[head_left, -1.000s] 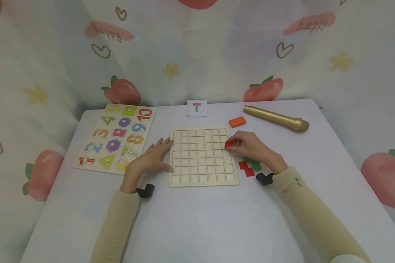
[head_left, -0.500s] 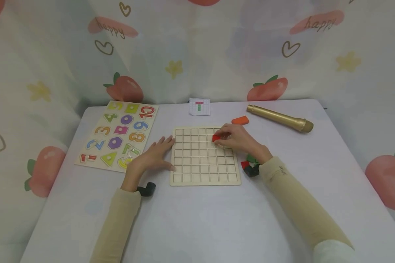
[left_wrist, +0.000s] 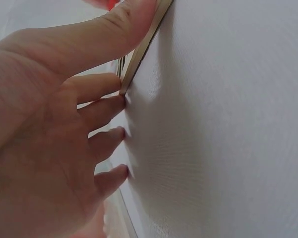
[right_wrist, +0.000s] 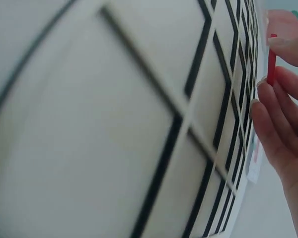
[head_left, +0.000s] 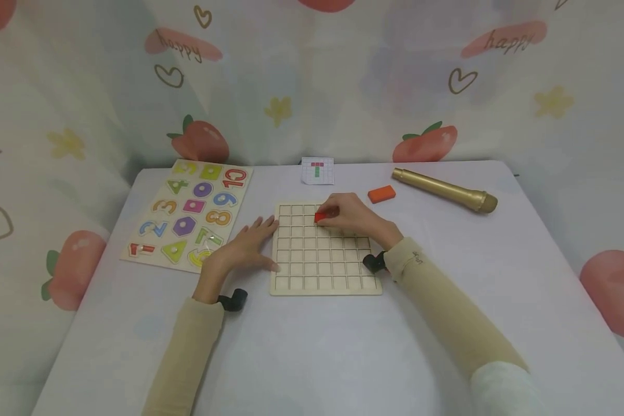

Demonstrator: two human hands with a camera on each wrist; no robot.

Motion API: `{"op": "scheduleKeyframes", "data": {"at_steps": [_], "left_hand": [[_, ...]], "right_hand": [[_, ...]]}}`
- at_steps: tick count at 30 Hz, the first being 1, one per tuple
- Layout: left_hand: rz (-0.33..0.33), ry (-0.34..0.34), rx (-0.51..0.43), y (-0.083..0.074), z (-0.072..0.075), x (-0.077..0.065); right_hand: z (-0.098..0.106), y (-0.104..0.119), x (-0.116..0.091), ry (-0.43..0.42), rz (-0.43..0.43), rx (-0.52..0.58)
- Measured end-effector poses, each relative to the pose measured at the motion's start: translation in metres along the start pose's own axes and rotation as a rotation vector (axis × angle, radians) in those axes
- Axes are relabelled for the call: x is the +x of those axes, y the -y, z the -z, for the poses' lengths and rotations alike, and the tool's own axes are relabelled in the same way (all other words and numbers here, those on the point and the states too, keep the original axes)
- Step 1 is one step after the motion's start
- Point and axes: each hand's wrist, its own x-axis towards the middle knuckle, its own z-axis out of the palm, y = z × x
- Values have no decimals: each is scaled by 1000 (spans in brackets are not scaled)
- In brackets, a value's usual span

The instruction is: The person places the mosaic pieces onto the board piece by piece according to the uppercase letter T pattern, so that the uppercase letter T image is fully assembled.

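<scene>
A pale wooden grid board (head_left: 310,254) lies mid-table in the head view, its squares outlined by dark grooves. Between thumb and fingertips my right hand (head_left: 352,215) pinches a small flat red square tile (head_left: 319,217) over the board's upper rows. The right wrist view shows that red tile (right_wrist: 271,60) edge-on, near the board's far side. My left hand (head_left: 244,248) rests at the board's left edge with fingers spread. Its thumb touches the rim in the left wrist view, where the other fingertips reach down to the board's edge and the white tablecloth.
A number-and-shape puzzle board (head_left: 187,215) lies left of the grid board. Behind stands a small card (head_left: 318,171) with a red-and-green T pattern. An orange block (head_left: 382,193) and a gold microphone (head_left: 444,190) lie at the back right.
My right hand has carried the red tile leftward, from the board's right edge to over its upper middle. Its forearm now covers the loose red and green tiles. My left hand stays put.
</scene>
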Motion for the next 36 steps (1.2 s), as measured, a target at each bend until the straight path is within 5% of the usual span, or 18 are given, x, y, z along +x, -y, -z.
{"op": "scheduleKeyframes", "data": {"at_steps": [7,21,36], "left_hand": [[-3,1,-5,1,0,0],[-7,17,-5,3,2,0],[-1,19,-2,4,2,3]], "right_hand": [[-6,9,13,20,39,-5],[-14,10,25,58,-18,-116],[-7,16,13,63,-26,-61]]}}
